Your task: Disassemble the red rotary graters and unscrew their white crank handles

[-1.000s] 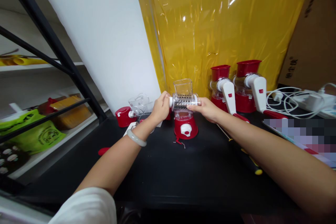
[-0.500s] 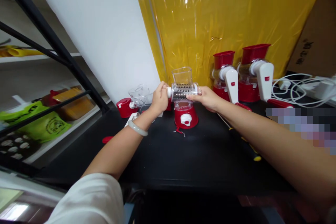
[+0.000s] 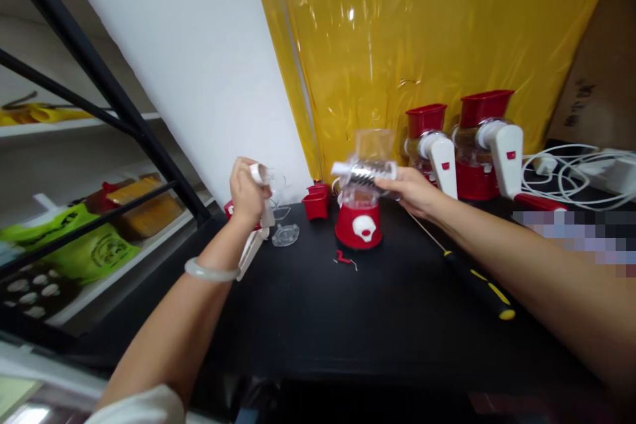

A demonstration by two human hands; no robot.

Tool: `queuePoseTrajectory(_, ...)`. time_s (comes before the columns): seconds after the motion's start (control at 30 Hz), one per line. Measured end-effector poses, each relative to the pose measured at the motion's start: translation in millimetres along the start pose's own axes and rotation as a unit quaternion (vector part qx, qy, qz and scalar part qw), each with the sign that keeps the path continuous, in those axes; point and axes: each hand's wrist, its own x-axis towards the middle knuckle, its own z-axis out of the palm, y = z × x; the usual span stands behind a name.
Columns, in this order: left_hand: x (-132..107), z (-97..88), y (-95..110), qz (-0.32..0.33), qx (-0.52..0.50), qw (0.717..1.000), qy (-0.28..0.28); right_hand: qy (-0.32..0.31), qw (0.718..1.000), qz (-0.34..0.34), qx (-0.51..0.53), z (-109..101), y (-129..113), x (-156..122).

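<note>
My left hand [image 3: 247, 192] is closed round a white ring-shaped part [image 3: 258, 174], whose open end faces right. Behind it are a clear plastic piece [image 3: 279, 191] and a second red base, mostly hidden. Flat on the table below lies a clear plastic cover [image 3: 285, 234]. My right hand [image 3: 415, 187] grips a perforated metal grater drum [image 3: 366, 173] with white ends, blurred by motion. Past the drum rises a clear hopper [image 3: 375, 140], above a red grater base [image 3: 358, 224] with a white knob. Small red part [image 3: 342, 257] lies in front of the base.
Two assembled rotary graters [image 3: 431, 152] with white cranks stand at the back right. A screwdriver [image 3: 479, 285] lies under my right forearm. Red plastic pushers [image 3: 316, 202] sit left of the base. White cables [image 3: 571, 175] are coiled at right; a black-framed shelf [image 3: 114, 112] is at left.
My left hand has left the drum and moved left to the white part. My right hand still holds the drum, shifted slightly right in view. The camera view has shifted a little.
</note>
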Motion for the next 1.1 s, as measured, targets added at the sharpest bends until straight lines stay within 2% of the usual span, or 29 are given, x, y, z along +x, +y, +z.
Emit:
queuePoseTrajectory(0.03,3,-5.6,5,0.009,-0.014,1.0,0.015,-0.023,1.0,0.011,-0.018,2,0,1)
queuePoseTrajectory(0.07,5,-8.6,9,0.01,-0.026,1.0,0.008,-0.042,0.999,0.016,-0.03,5,1,2)
queuePoseTrajectory(0.17,8,-8.7,17,-0.078,-0.128,0.986,-0.077,-0.025,0.999,0.017,-0.023,15,2,5)
queuePoseTrajectory(0.27,4,-7.7,11,-0.232,-0.215,0.942,-0.117,-0.014,0.999,0.04,-0.03,21,1,8)
queuePoseTrajectory(0.33,-4,-6.7,1,-0.307,-0.257,0.908,-0.12,-0.013,0.998,0.04,-0.036,22,0,9)
queuePoseTrajectory(0.43,-19,-1.3,-12,-0.38,-0.31,0.863,-0.121,-0.021,0.998,0.04,-0.039,22,0,11)
queuePoseTrajectory(0.5,-27,4.1,-17,-0.423,-0.333,0.832,-0.137,-0.019,0.998,0.043,-0.035,21,0,11)
queuePoseTrajectory(0.57,-34,9.0,-20,-0.454,-0.328,0.812,-0.162,-0.007,0.998,0.045,-0.033,19,0,11)
queuePoseTrajectory(0.63,-39,12.0,-22,-0.462,-0.297,0.816,-0.18,0.004,0.998,0.045,-0.034,17,0,11)
queuePoseTrajectory(0.83,-55,11.3,-35,-0.411,-0.212,0.86,-0.217,-0.012,0.996,0.049,-0.07,11,-2,9)
queuePoseTrajectory(1.0,-62,11.1,-39,-0.408,-0.14,0.88,-0.198,-0.007,0.995,0.051,-0.08,7,-1,6)
queuePoseTrajectory(1.1,-65,11.1,-42,-0.349,-0.046,0.91,-0.221,-0.003,0.996,0.07,-0.059,0,-4,3)
